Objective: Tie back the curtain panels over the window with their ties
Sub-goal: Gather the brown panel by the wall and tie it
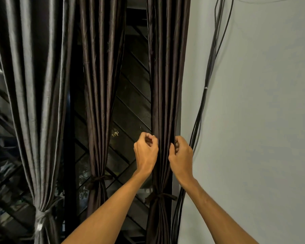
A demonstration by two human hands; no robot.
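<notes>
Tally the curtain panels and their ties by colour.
Grey panels: 1
Dark brown panels: 2
Grey ties: 1
Dark brown ties: 2
Total: 6

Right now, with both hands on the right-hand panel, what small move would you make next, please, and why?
Probably draw the folds down toward the tie: the right hand grips the edge of the right panel, the left hand is curled at its other edge, and the tie is already knotted below.

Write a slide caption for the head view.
The left hand and right hand grip the tied right curtain panel above its tie.
</notes>
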